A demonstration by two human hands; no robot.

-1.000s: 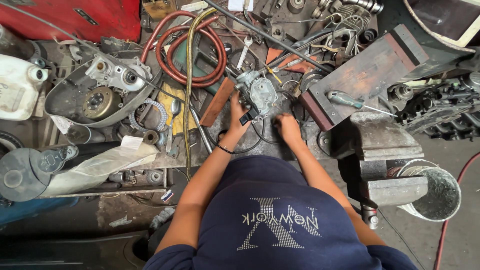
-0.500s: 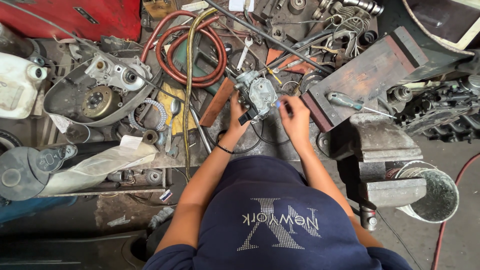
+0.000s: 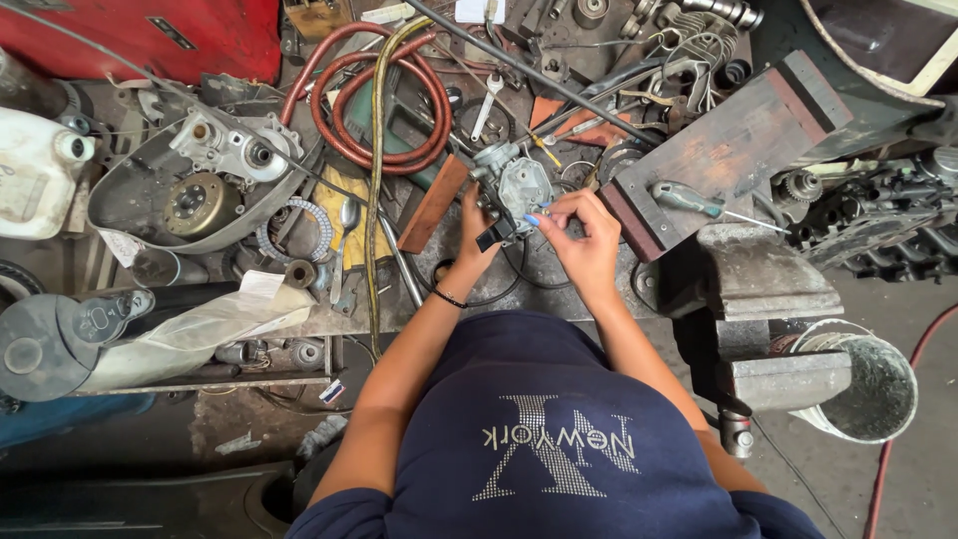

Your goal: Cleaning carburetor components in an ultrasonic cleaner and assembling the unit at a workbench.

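Observation:
A small grey metal carburettor point(image 3: 511, 188) is lifted above the cluttered workbench. My left hand point(image 3: 477, 235) grips its lower left side, and a black band sits on that wrist. My right hand point(image 3: 584, 238) is on its right side, fingertips pinched at a small part by the body. A thin black cable point(image 3: 519, 269) loops below the two hands.
Red hoses point(image 3: 384, 95) coil behind the carburettor. An engine cover point(image 3: 205, 190) lies left, beside a white jug point(image 3: 35, 170). A screwdriver point(image 3: 699, 203) rests on a wooden block point(image 3: 728, 140). A heavy vise point(image 3: 758, 299) and a bucket point(image 3: 868, 384) stand right.
The carburettor has been lifted off the bench and tilted. My right hand has moved from its lower side up to its right side, where the fingers now pinch.

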